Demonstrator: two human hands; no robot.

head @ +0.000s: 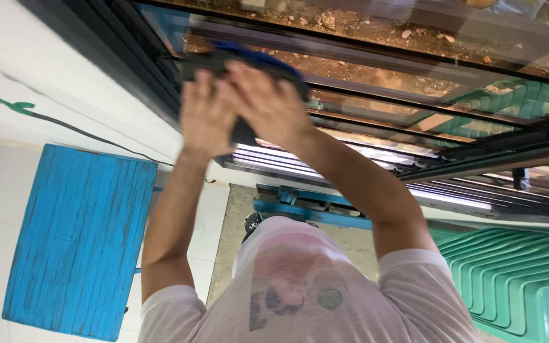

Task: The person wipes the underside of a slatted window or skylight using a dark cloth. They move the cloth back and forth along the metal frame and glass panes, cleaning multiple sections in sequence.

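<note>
your left hand and right hand press a dark cloth with a blue edge against the window glass, fingers clamped on it, above the blue wooden stool.

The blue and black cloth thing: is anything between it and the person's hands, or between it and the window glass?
Nothing visible. Both the left hand and right hand press directly on the cloth, which lies against the window glass. The picture is blurred.
</note>
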